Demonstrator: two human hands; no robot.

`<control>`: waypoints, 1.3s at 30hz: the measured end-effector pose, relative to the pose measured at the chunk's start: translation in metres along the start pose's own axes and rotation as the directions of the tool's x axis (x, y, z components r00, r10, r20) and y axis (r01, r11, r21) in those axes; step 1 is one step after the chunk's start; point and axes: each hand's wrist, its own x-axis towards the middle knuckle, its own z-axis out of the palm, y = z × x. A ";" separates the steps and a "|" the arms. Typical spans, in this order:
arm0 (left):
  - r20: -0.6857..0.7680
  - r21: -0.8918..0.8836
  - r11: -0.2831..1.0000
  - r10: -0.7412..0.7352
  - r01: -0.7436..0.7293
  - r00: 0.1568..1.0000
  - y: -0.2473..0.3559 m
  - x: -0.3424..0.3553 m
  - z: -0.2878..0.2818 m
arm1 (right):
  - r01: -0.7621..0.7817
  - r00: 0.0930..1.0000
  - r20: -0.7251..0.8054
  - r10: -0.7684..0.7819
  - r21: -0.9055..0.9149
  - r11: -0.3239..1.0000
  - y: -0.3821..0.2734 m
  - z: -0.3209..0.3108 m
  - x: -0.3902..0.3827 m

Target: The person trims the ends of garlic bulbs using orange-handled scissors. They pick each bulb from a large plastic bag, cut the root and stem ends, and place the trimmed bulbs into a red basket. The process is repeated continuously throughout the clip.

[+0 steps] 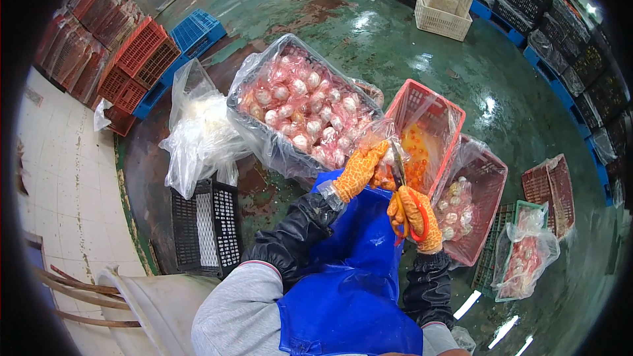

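My right hand (417,214), in an orange patterned glove, is closed around red-handled scissors (398,170). Their dark blades point up toward my left hand. Gloved the same way, my left hand (359,173) grips a pale, egg-like piece in clear plastic (389,154) beside the blades. Both hands are over the near edge of a red crate (455,113), lined with plastic and holding orange yolk-like balls (417,151) in yellowish liquid. Left of it stands a dark lined crate (232,100) full of white egg-like pieces in pinkish plastic (300,102).
A pink crate (499,165) with more wrapped pieces stands at the right, a green crate (498,250) beyond it. Clear plastic sheeting (204,128) and a black crate (192,227) lie left. Stacked crates (142,53) line the wall. The green floor (369,33) looks wet.
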 end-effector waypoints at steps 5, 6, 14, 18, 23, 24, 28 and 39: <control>0.019 0.025 0.964 0.263 -0.263 0.965 -0.020 0.015 -0.002 | -0.038 0.991 0.128 -0.031 0.497 0.867 0.016 -0.002 0.016; -0.010 0.020 0.969 0.247 -0.247 0.969 -0.021 0.017 0.000 | -0.062 0.988 0.152 -0.026 0.547 0.835 0.016 -0.003 0.019; -0.119 0.113 0.980 0.177 -0.164 0.977 -0.028 0.035 0.004 | -0.195 0.968 0.249 0.024 0.688 0.699 0.017 -0.022 0.047; -0.129 0.185 0.981 0.089 -0.064 0.988 -0.042 0.058 -0.006 | -0.103 0.994 0.072 0.079 0.451 0.887 0.004 -0.016 0.053; -0.054 0.192 0.981 0.024 -0.013 0.998 -0.048 0.062 -0.009 | -0.093 0.996 0.037 0.086 0.421 0.902 0.003 -0.017 0.050; -0.015 0.086 0.995 0.046 -0.045 0.999 -0.050 0.061 -0.008 | -0.083 0.996 0.020 0.082 0.407 0.910 0.003 -0.015 0.047; -0.004 0.158 0.986 -0.061 0.060 0.998 -0.025 0.038 0.002 | 0.107 0.992 -0.106 -0.066 0.437 0.893 0.023 -0.031 0.029; -0.083 0.986 0.000 0.869 0.167 0.488 0.020 0.067 -0.171 | 0.328 0.712 -0.496 -0.496 -0.390 0.860 0.169 -0.109 -0.045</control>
